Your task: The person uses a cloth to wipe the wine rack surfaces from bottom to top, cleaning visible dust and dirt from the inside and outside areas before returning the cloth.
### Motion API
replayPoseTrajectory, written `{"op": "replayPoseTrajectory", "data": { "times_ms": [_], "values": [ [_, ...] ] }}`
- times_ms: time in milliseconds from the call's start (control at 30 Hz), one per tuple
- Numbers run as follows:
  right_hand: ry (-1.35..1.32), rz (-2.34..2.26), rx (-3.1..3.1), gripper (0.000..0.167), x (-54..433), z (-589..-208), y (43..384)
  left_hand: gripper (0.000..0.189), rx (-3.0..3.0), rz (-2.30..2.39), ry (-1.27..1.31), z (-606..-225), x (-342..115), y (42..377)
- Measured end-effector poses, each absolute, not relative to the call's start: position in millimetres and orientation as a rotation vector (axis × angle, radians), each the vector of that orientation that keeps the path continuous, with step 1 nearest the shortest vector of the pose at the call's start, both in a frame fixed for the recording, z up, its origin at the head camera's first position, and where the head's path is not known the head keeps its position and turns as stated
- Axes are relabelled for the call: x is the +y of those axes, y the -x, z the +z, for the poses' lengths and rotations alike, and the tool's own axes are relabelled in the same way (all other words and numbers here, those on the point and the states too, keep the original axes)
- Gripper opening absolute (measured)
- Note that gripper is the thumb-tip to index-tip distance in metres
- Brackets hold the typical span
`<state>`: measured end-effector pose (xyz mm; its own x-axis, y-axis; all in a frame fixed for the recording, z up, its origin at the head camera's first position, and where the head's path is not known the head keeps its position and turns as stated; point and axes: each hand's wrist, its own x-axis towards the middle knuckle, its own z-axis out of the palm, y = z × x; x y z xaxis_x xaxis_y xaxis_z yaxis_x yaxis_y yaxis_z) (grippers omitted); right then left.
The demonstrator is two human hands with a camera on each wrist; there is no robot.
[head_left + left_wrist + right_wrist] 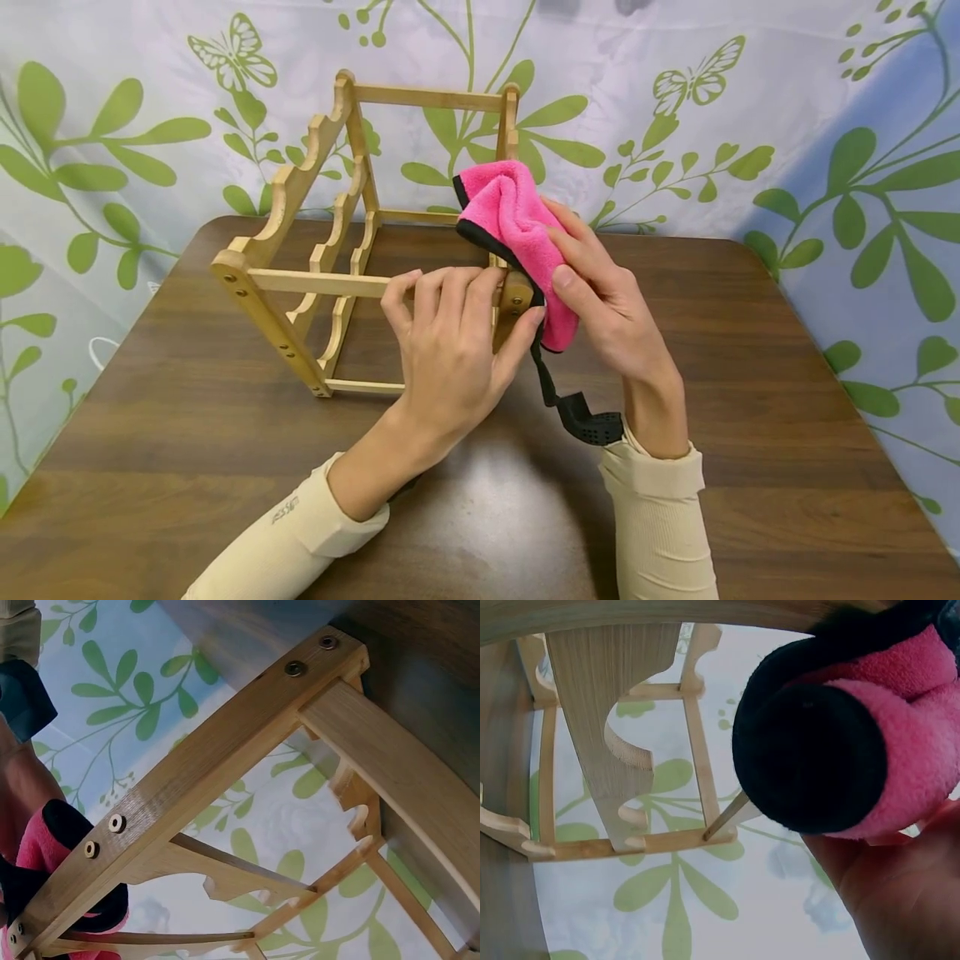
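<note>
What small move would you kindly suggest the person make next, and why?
Perhaps slide the pink cloth back along the right side of the wooden rack: the right hand holds it at that side's near corner, and the left hand grips the near top bar, which should steady things.

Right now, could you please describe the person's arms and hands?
The left hand and right hand are bare. The left sleeve and right sleeve are cream with folded cuffs; the left bears small dark lettering. A black perforated piece sits at the right wrist.

Brown table [765, 400] (wood-grained), wooden rack [322, 283] standing on it
</note>
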<state>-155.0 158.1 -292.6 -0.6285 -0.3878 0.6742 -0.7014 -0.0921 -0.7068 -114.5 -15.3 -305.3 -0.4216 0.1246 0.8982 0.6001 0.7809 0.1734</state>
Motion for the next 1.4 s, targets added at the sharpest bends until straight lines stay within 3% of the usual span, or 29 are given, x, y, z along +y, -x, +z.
{"op": "replayPoseTrajectory", "data": {
  "times_ms": [1067, 1400],
  "values": [
    [-1.023, 1.787, -1.862, 0.037, 144, -300, 161, 0.038, -1.735, -0.857, 0.615, -314, -22, 132],
    [-0.920, 1.669, -1.811, 0.032, 136, -303, 162, 0.030, -1.635, -0.911, 0.632, -314, -28, 136]
  ]
}}
